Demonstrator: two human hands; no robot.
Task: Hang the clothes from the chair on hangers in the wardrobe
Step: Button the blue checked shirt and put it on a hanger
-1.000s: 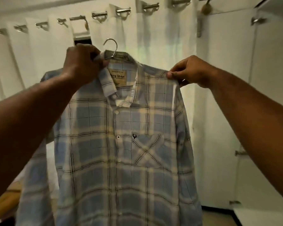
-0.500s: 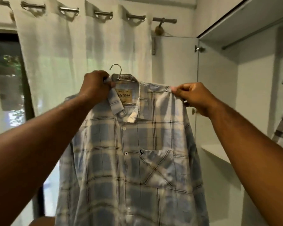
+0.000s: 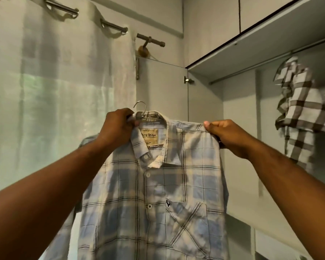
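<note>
A blue and cream plaid shirt (image 3: 158, 194) hangs in front of me on a metal hanger, whose hook (image 3: 140, 106) sticks up above the collar. My left hand (image 3: 118, 126) grips the collar and the hanger's neck. My right hand (image 3: 225, 136) pinches the shirt's right shoulder over the hanger's end. The open wardrobe (image 3: 236, 128) is to the right, with its rail (image 3: 266, 62) under the top shelf, above and right of the shirt. The shirt's lower part runs out of the frame.
A brown and white checked shirt (image 3: 302, 113) hangs on the rail at the far right. The wardrobe door (image 3: 163, 87) stands open behind the plaid shirt. A white curtain (image 3: 60, 100) on a metal rod (image 3: 113, 27) fills the left.
The view has swung right and upward, bringing the wardrobe's inside, its rail and the checked shirt into sight. Both hands keep the same hold on the plaid shirt.
</note>
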